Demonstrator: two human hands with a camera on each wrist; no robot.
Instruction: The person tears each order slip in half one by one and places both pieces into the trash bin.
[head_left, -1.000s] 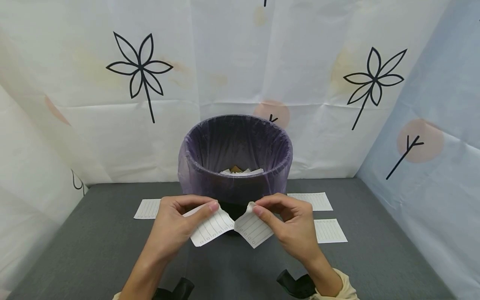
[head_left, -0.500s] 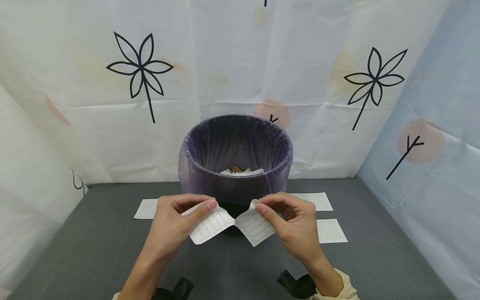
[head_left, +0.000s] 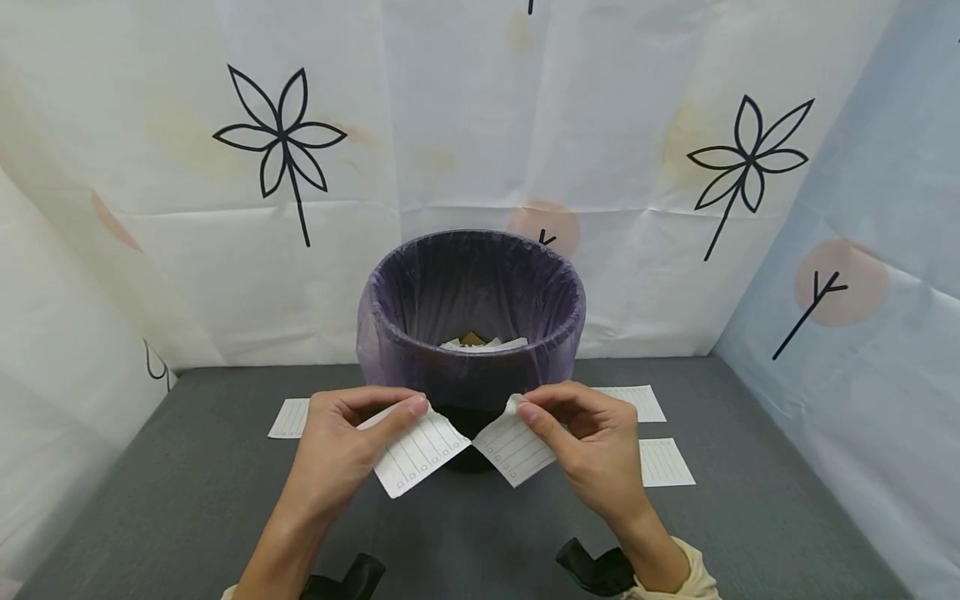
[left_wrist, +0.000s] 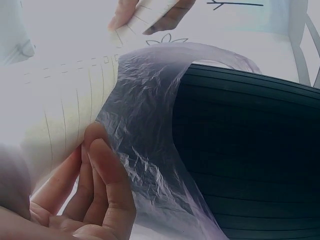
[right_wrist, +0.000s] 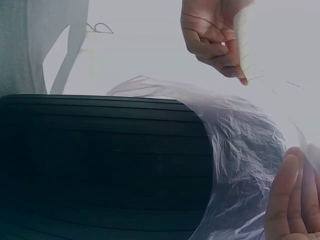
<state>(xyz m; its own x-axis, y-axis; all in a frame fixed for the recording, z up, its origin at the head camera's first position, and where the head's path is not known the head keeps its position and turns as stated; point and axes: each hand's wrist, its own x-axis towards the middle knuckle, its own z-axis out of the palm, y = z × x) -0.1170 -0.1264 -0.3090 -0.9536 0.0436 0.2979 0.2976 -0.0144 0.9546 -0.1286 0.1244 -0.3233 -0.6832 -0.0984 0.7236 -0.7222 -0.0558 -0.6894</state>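
Observation:
A white checklist sheet is torn down from its upper edge into two parts that meet at a narrow point in the head view. My left hand (head_left: 337,442) pinches the left part (head_left: 422,457) between thumb and fingers. The right part (head_left: 516,446) is pinched the same way by my right hand (head_left: 600,446). Printed lines and small boxes face me on both parts. Just behind the paper stands a dark bin (head_left: 468,385) lined with a purple plastic bag. In the left wrist view the sheet (left_wrist: 65,115) spans over beside the bag (left_wrist: 145,110).
Paper scraps (head_left: 495,344) and a brown piece (head_left: 472,338) lie inside the bin. On the grey table (head_left: 187,492), one checklist sheet (head_left: 288,419) lies at left; another (head_left: 637,403) lies at back right, with a third (head_left: 667,463) in front of it. White printed cloth (head_left: 450,108) hangs behind.
Both hands have drawn slightly apart, left hand to the left and right hand to the right. The gap between the upper edges of the two paper parts is wider.

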